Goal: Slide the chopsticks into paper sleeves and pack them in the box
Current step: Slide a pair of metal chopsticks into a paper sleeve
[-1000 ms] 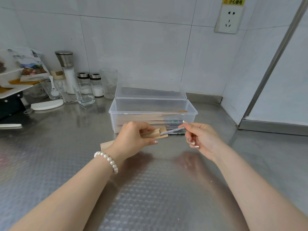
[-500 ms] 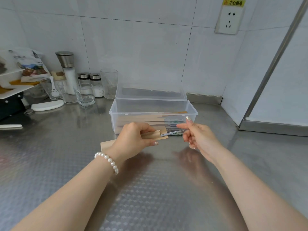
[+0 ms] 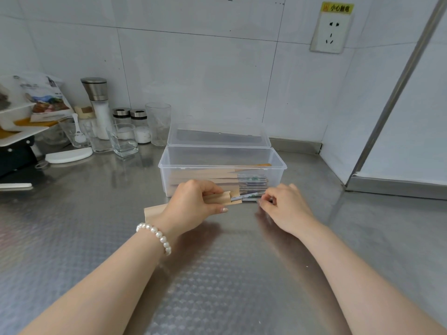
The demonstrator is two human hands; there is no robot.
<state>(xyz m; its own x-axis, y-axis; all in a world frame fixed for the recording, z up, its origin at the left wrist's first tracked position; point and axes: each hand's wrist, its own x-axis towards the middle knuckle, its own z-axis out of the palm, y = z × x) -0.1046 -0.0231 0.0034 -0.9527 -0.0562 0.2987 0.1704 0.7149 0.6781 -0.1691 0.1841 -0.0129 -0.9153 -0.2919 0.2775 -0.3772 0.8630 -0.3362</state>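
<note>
My left hand grips a tan paper sleeve just in front of the clear plastic box. A pair of pale patterned chopsticks sticks out of the sleeve's right mouth. My right hand has its fingers curled at the chopsticks' right end, pinching it low over the counter. The sleeve's left end shows behind my left wrist. Several sleeved chopsticks lie inside the box, whose lid lies open behind it.
Glasses, salt shakers and a grinder stand at the back left beside a white lid and a shelf with packets. The steel counter meets tiled walls behind and at the right.
My right hand has dropped and turned palm-down, its fingers curling at the chopsticks' end. The chopsticks now lie flatter and a little lower. My left hand has kept its hold on the sleeve.
</note>
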